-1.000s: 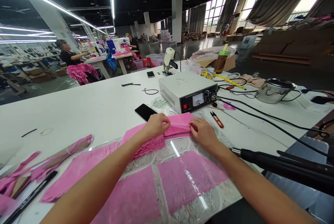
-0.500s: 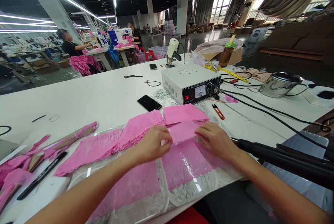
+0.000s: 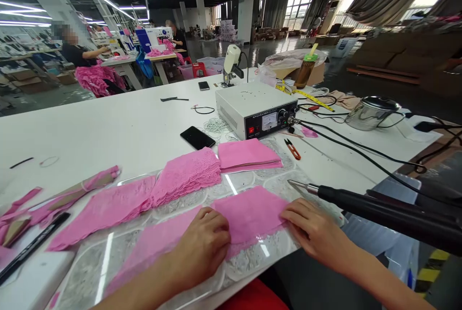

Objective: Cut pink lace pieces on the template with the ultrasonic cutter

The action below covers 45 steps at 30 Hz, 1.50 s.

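Note:
A flat pink fabric piece point(image 3: 252, 213) lies on the clear marbled mat point(image 3: 245, 262), over another pink piece point(image 3: 166, 235) that stretches left beneath my forearm. My left hand point(image 3: 204, 240) is closed at the fabric's left edge, its fingertips partly hidden. At the right edge, my right hand point(image 3: 317, 228) pinches the corner between thumb and fingers. Beyond the mat's middle sit a stack of scalloped pink lace pieces point(image 3: 189, 173) and a neat stack of plain pink pieces point(image 3: 249, 153). A black-handled tool with a pointed metal tip point(image 3: 303, 186) juts in from the right.
A white control box point(image 3: 256, 110) with cables stands behind the stacks, a phone point(image 3: 198, 137) beside it. Orange thread snips point(image 3: 292, 149) and a glass pot point(image 3: 373, 112) lie to the right. At left are a black marker point(image 3: 34, 247) and pink strips. Two people work at machines beyond.
Both hands have come down toward me, bringing a pink piece from near the plain stack onto the piece on the mat. The view has shifted slightly right.

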Available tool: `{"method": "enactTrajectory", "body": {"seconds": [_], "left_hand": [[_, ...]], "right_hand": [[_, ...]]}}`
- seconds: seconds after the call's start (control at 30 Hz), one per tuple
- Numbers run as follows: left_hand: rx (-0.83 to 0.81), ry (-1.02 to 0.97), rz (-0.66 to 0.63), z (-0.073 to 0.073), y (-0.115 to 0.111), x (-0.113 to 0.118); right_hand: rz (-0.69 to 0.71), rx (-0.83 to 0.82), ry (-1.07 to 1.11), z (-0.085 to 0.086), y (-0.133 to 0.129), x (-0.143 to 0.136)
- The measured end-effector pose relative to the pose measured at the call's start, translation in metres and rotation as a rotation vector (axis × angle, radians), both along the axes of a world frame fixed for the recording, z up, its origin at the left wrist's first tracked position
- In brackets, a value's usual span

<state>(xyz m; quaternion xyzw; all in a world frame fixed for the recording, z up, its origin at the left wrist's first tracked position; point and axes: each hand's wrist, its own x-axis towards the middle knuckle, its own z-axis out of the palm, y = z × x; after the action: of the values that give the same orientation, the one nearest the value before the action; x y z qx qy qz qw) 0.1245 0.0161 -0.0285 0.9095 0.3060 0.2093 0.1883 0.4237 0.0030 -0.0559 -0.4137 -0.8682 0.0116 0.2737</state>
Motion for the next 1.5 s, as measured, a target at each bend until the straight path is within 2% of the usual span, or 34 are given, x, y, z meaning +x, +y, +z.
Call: {"method": "enactTrajectory", "body": {"seconds": [0.13,0.23,0.4,0.6,0.77,1.0,1.13,1.23,1.5], "left_hand": [[0.056,0.033,0.012,-0.003,-0.001,0.0],[0.029,0.035,0.025,-0.004,-0.001,0.001],[-0.071,-0.011,0.082,-0.001,0.003,0.002],[-0.239,-0.001,0.11,0.004,0.007,0.004],[-0.263,0.019,0.118,0.006,0.008,0.004],[-0.315,0.025,0.133,0.003,0.008,0.005],[-0.346,0.02,0.174,0.002,0.009,0.005],[-0.372,0.01,0.195,0.003,0.008,0.003],[-0.47,-0.072,0.202,0.003,0.007,-0.003]], "right_hand": [[-0.085,-0.092,0.077,0.001,-0.003,0.015],[-0.124,-0.117,0.121,0.004,-0.004,0.022],[-0.126,-0.153,0.12,0.01,-0.003,0.025],[-0.068,-0.084,0.131,0.009,-0.003,0.02],[0.037,-0.083,0.145,0.012,-0.004,-0.001],[0.14,-0.138,0.194,0.02,-0.007,-0.054],[0.065,-0.049,0.136,0.015,-0.005,-0.08],[0.004,0.014,0.076,0.008,-0.002,-0.084],[-0.188,0.119,-0.045,-0.005,0.0,-0.04]]}}
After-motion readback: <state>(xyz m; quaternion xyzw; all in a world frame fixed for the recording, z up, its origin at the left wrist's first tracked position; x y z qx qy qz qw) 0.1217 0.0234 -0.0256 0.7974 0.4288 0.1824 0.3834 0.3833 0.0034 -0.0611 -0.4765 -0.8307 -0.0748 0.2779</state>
